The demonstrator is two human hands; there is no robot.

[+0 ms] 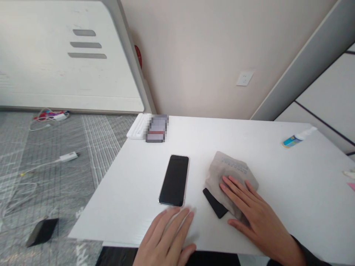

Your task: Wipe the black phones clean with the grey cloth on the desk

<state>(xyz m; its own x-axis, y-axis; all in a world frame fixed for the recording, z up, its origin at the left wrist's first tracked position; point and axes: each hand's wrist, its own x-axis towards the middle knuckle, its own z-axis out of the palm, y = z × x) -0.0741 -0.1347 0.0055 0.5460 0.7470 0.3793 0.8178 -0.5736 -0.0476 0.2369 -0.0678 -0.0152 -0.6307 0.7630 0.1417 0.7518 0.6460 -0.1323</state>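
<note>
My right hand (256, 212) lies flat with fingers spread on a grey-beige cloth (222, 168) printed with faint lettering. Partly covered by the cloth is a flat black object (215, 203); only its left edge shows, so I cannot tell what it is. To the left lies a smartphone (174, 181) with a dark screen and a clear case edge, face up on the white table. My left hand (169, 234) rests at the table's near edge, fingers stretched out just below the phone's lower end, holding nothing.
A white tray (137, 127) and a blurred grey box (156, 128) sit at the table's (130, 207) far left corner. On the right lies a small spray bottle (298, 138). White cables with an adapter (68, 157) and a black object (42, 232) lie left on the patterned floor covering.
</note>
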